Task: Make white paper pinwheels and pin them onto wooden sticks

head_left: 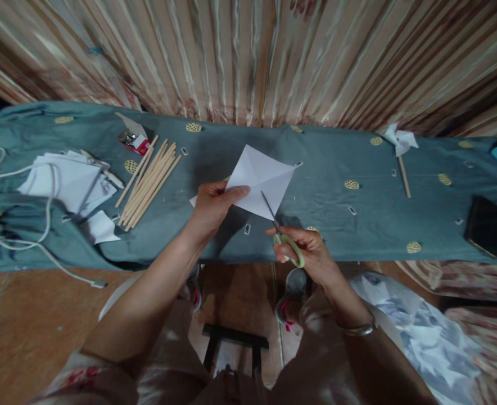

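A white square of paper with crease lines hangs over the cloth-covered table, pinched at its left edge by my left hand. My left thumb lies on top of it; the fingers beneath are mostly hidden. In my right hand are scissors with pale green handles, my fingers through the loops. Their blade lies across the paper's lower corner and points toward its middle. A pinwheel of white paper on a wooden stick lies at the right of the table.
Wooden sticks lie left of my hands, below a small open red-and-white box. Further left are a stack of white paper and a white cable. A dark phone lies at right. A plastic bag with white pieces stands below.
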{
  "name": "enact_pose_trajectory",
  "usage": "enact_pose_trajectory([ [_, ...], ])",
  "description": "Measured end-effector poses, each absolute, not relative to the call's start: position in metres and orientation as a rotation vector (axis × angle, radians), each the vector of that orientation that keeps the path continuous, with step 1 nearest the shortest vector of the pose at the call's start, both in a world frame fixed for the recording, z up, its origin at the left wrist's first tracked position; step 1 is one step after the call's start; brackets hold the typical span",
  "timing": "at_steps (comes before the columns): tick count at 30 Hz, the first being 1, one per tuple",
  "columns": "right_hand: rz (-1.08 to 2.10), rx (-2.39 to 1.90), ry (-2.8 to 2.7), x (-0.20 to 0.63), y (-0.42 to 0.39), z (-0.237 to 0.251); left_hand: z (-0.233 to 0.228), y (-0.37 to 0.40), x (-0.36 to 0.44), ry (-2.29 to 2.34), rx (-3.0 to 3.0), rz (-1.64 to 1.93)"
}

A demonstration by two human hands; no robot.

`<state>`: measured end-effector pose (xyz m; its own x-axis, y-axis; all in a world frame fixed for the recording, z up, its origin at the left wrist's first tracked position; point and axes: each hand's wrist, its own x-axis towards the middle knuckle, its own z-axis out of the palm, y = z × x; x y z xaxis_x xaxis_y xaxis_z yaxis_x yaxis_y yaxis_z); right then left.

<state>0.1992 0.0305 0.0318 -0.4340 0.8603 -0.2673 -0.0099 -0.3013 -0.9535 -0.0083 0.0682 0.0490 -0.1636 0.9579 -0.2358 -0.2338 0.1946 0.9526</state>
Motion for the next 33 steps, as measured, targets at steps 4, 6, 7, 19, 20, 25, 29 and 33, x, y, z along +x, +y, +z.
enact_pose_trajectory([
  [4, 1.795, -1.144, -1.295, 0.1985, 0.0303, 0.033, 0.0498, 0.068, -0.0077, 1.256, 0.791, 1.274],
  [6, 1.79, -1.144, -1.299, 0.1983, 0.0304, 0.0332, 0.0503, 0.0675, -0.0071, 1.258, 0.79, 1.274],
  [7, 1.791, -1.136, -1.301, 0.1983, 0.0305, 0.0332, 0.0506, 0.0672, -0.0068, 1.263, 0.789, 1.272],
  [19, 1.805, -1.128, -1.281, 0.1975, 0.0309, 0.032, 0.0504, 0.0671, -0.007, 1.274, 0.784, 1.259],
  [20, 1.805, -1.127, -1.279, 0.1975, 0.0309, 0.032, 0.0501, 0.0671, -0.007, 1.271, 0.784, 1.26],
  [25, 1.788, -1.136, -1.278, 0.1967, 0.0302, 0.0318, 0.0495, 0.067, -0.0069, 1.271, 0.799, 1.272],
  [29, 1.791, -1.156, -1.28, 0.1964, 0.0303, 0.0317, 0.0486, 0.0678, -0.0071, 1.287, 0.792, 1.266],
  [33, 1.783, -1.157, -1.288, 0.1962, 0.0302, 0.033, 0.0467, 0.0681, -0.0074, 1.265, 0.789, 1.279],
])
